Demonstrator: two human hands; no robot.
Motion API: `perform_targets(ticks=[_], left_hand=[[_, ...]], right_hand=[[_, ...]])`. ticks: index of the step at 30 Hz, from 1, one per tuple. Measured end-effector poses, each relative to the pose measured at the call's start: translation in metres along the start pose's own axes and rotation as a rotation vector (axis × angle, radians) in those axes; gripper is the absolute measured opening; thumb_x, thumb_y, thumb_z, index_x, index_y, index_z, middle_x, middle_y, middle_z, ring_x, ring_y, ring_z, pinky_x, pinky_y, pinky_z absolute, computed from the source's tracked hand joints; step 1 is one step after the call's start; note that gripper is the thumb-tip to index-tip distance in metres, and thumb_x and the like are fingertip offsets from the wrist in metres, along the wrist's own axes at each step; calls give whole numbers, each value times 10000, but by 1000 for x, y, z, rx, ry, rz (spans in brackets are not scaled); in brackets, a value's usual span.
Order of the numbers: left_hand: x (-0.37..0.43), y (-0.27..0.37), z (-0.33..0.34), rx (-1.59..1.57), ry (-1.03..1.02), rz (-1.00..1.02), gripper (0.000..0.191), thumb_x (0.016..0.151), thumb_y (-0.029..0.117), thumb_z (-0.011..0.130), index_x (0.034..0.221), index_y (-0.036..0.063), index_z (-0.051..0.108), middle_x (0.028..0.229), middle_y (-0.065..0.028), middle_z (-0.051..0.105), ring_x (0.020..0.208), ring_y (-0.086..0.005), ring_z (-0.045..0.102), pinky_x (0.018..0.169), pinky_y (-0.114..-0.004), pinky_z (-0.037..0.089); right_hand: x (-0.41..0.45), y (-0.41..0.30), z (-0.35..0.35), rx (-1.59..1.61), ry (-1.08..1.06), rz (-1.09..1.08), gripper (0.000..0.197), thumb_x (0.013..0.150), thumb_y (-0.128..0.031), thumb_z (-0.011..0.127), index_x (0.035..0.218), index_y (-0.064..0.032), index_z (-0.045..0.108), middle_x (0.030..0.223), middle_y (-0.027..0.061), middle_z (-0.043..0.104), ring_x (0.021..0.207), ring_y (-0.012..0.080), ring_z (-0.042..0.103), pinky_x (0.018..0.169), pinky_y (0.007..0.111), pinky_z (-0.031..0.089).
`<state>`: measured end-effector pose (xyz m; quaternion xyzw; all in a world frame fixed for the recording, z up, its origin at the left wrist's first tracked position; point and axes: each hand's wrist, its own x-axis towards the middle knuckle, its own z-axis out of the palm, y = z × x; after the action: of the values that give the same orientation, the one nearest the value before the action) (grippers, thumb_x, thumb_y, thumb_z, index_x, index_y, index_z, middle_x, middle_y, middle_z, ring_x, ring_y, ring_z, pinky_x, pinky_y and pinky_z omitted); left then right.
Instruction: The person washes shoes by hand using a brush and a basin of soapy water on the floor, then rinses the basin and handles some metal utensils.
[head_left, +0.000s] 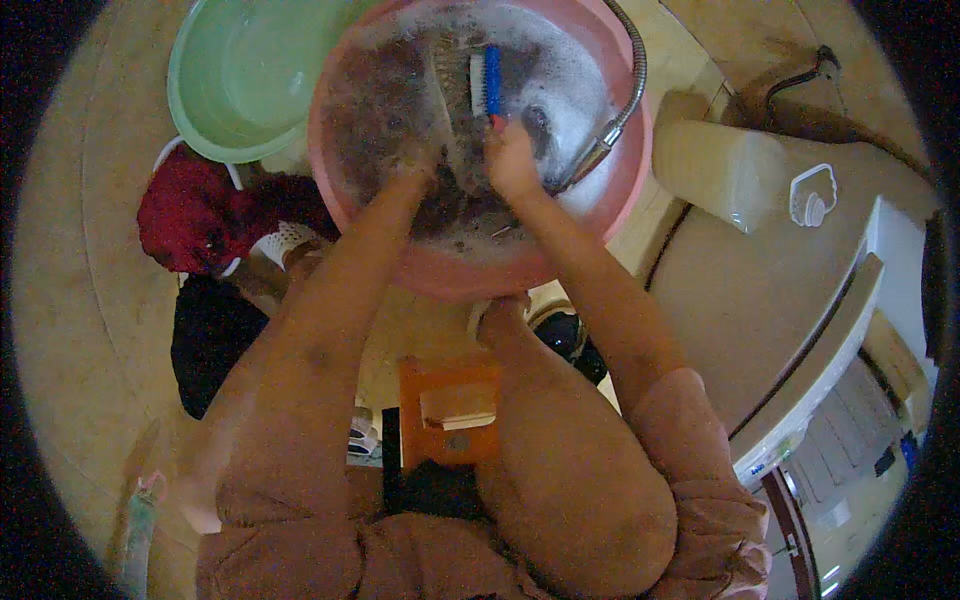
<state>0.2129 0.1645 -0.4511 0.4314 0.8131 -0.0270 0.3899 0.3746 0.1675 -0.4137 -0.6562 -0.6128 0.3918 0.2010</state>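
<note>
My right hand (512, 161) grips the handle of a scrubbing brush (493, 81) with a blue back and white bristles, held over the wet contents of a large pink basin (636, 176). My left hand (415, 163) is blurred and partly hidden at the murky water, against what looks like dark wet cloth (459, 154); whether its fingers hold it is not clear. Under the brush lies a brownish textured stretch of the soaked material. White suds (581, 90) float along the basin's right side. A flexible metal hose (637, 60) hangs over the rim, its end down in the suds.
A pale green basin (225, 105) adjoins the pink one at left. Below it are dark red cloth (191, 214) and black cloth (210, 337). At right a large translucent plastic jug (716, 169) lies near a white handled cap (812, 202). An orange object (450, 442) sits between my legs.
</note>
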Motion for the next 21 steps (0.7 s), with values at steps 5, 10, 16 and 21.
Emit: perform_targets(ticks=[5, 10, 16, 21], left_hand=[[-34, -10, -9, -753, -231, -218, 652, 747, 399, 701, 1257, 50, 496, 1165, -111, 568, 1019, -278, 559, 836, -426, 478], [-89, 20, -44, -1520, -418, -271, 554, 787, 372, 679, 1222, 71, 513, 1172, -97, 568, 1028, -270, 572, 856, -455, 482], [-110, 30, -55, -1888, -661, -162, 395, 872, 274, 611, 1212, 101, 509, 1169, -68, 571, 1049, -261, 567, 907, -461, 463], [-91, 43, -38, -1832, -575, -11, 399, 927, 344, 523, 1240, 96, 509, 1171, -89, 594, 1074, -265, 567, 935, -448, 459]], right_hand=[[19, 10, -12, 57, 40, 281, 276, 891, -213, 482, 850, 25, 616, 810, 280, 585, 792, 456, 570, 682, 487, 447], [20, 11, -50, -281, 39, -7, 226, 866, -172, 525, 987, 15, 565, 921, 285, 583, 831, 443, 581, 723, 503, 456], [-44, -47, -129, -292, 248, -4, 432, 856, -138, 550, 1281, -109, 479, 1045, 238, 588, 838, 418, 607, 743, 493, 478], [-91, -61, -142, -31, 163, -138, 522, 900, -266, 535, 1394, -245, 369, 949, 178, 638, 733, 379, 627, 662, 491, 489]])
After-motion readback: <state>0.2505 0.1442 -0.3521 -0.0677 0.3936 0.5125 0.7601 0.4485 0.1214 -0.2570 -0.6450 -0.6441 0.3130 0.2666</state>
